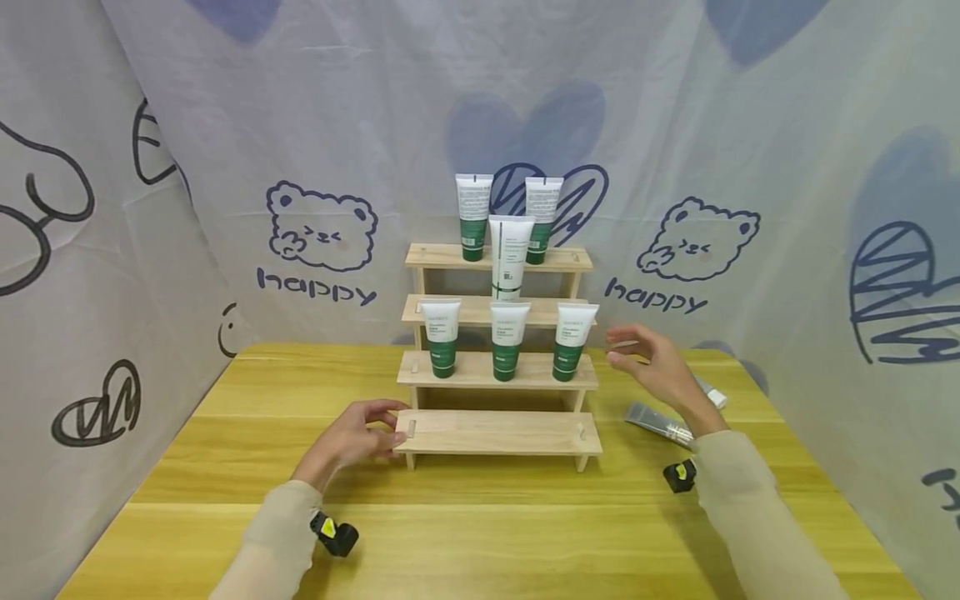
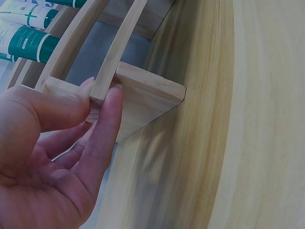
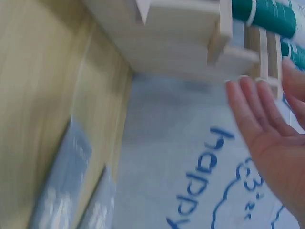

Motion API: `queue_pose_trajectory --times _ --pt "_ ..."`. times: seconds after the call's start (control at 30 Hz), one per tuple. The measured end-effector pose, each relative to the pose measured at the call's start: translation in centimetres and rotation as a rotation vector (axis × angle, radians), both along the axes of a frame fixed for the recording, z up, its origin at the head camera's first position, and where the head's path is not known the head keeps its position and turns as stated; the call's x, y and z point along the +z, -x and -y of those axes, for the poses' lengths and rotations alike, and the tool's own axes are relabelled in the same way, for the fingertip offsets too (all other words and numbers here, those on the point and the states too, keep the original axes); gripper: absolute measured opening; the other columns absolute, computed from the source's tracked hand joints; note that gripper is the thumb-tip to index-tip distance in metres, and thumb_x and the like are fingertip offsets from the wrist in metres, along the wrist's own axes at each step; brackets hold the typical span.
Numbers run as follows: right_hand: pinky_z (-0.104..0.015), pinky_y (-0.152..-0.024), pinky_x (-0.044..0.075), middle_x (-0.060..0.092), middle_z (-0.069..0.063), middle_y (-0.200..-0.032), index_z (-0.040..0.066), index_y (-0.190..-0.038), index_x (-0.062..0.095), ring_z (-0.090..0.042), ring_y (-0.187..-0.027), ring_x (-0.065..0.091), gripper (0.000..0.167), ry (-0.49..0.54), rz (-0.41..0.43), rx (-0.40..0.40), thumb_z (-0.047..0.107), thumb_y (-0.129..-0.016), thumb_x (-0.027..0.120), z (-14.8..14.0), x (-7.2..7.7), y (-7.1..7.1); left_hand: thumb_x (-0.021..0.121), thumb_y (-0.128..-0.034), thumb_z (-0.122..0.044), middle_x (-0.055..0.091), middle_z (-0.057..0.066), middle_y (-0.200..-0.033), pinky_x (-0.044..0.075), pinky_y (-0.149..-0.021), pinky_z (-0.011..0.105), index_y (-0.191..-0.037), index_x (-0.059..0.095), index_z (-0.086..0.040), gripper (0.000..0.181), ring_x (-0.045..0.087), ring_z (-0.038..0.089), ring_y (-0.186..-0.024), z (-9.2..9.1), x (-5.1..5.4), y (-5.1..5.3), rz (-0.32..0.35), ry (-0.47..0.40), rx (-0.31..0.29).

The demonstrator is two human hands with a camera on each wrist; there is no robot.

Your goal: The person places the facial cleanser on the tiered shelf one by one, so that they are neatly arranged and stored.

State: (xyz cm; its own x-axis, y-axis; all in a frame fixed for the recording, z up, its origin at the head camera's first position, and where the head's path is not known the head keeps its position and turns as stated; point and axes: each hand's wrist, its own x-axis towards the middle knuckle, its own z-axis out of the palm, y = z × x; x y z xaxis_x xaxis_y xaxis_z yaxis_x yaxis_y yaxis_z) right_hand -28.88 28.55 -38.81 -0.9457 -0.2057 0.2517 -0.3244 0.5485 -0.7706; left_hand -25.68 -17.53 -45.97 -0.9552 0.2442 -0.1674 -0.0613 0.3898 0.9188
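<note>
A four-tier wooden display rack (image 1: pixel 495 433) stands on the table. My left hand (image 1: pixel 354 435) pinches the left end of its lowest board (image 2: pixel 116 57) between thumb and fingers, as the left wrist view shows. My right hand (image 1: pixel 656 371) hovers off the rack's right side, fingers extended and holding nothing. White-and-green tubes stand on the rack: a left tube (image 1: pixel 442 340), a middle tube (image 1: pixel 507 342) and a right tube (image 1: pixel 573 342) on the second tier up. One taller white tube (image 1: pixel 510 258) is on the tier above, and two more (image 1: pixel 472 217) are on top.
Two grey tubes lie on the table right of the rack, under my right forearm: a nearer one (image 1: pixel 660 423) and a partly hidden one (image 1: pixel 712 393). A printed cloth (image 1: pixel 420 108) hangs behind and on both sides. The wooden table (image 1: pixel 480 533) extends toward me.
</note>
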Motion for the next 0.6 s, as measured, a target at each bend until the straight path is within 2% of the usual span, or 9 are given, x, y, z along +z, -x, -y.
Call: queue_pose_trajectory --times 0.07,0.17,0.3,0.43,0.6 --pt "-0.041 -0.096 0.062 0.06 -0.026 -0.139 0.0 -0.138 0.056 -0.043 -0.121 0.063 0.038 -0.063 0.027 -0.02 0.013 -0.103 0.064 -1.2 0.1 -0.3 0.071 -0.0938 -0.001 0.061 0.017 -0.116 0.066 -0.078 0.038 -0.143 0.057 -0.003 0.051 0.07 0.019 -0.083 0.0 0.0 0.0 -0.001 0.004 0.0" --pt "-0.038 -0.089 0.063 0.063 -0.027 -0.133 -0.001 -0.133 0.06 -0.041 -0.115 0.066 0.034 -0.157 0.054 -0.032 0.013 -0.102 0.064 -3.1 0.0 -0.6 0.071 -0.0938 0.0 0.061 0.017 -0.116 0.066 -0.078 0.038 -0.142 0.057 -0.002 0.05 0.07 0.019 -0.083 0.1 0.0 0.0 -0.005 0.006 -0.003" --pt "-0.036 -0.084 0.063 0.068 -0.028 -0.122 -0.005 -0.127 0.063 -0.04 -0.106 0.069 0.032 -0.25 0.051 -0.034 0.012 -0.1 0.067 -5.4 -0.4 -1.0 0.071 -0.0939 0.0 0.061 0.017 -0.115 0.066 -0.078 0.039 -0.142 0.057 -0.002 0.05 0.07 0.019 -0.083 0.1 0.1 -0.1 -0.009 0.012 -0.009" --pt "-0.035 -0.079 0.062 0.07 -0.029 -0.114 -0.009 -0.121 0.065 -0.038 -0.1 0.071 0.029 -0.31 0.07 -0.019 0.01 -0.098 0.069 -7.3 -0.8 -1.4 0.071 -0.0937 -0.001 0.061 0.017 -0.115 0.066 -0.078 0.039 -0.142 0.058 -0.003 0.05 0.071 0.019 -0.082 0.1 0.2 -0.1 -0.006 0.015 -0.004" --pt "-0.028 -0.066 0.06 0.071 -0.028 -0.106 -0.013 -0.115 0.066 -0.034 -0.094 0.071 0.027 -0.333 0.121 0.012 0.004 -0.095 0.071 -9.0 -1.4 -1.6 0.071 -0.0936 -0.001 0.061 0.017 -0.116 0.066 -0.078 0.039 -0.142 0.058 -0.003 0.05 0.071 0.019 -0.081 0.1 0.3 -0.2 -0.004 0.016 0.004"
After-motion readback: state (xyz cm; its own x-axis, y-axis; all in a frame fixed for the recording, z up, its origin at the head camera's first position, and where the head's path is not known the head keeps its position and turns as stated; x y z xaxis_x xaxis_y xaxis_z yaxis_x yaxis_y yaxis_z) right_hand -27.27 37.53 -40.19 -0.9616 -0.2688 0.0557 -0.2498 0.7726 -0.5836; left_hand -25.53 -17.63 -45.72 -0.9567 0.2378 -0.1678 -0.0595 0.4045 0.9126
